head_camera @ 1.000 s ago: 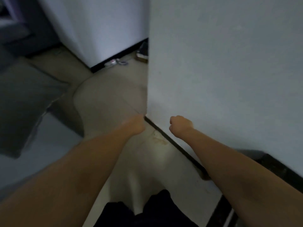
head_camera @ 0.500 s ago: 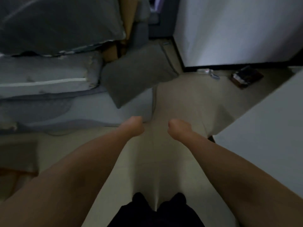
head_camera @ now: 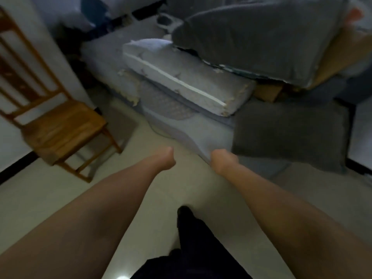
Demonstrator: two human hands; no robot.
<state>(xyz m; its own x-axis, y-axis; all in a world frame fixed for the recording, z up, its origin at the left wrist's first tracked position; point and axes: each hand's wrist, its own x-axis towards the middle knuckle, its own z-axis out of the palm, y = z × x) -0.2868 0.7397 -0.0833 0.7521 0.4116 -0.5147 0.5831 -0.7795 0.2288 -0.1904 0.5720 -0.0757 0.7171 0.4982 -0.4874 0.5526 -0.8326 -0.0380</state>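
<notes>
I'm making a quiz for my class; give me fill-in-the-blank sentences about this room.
The left hand and right hand are curled into fists and hold ____.
The chair on the person's left is made of ____.
The striped cushion lies ____ the large dark cushion.
Missing words: nothing; wood; under.
</notes>
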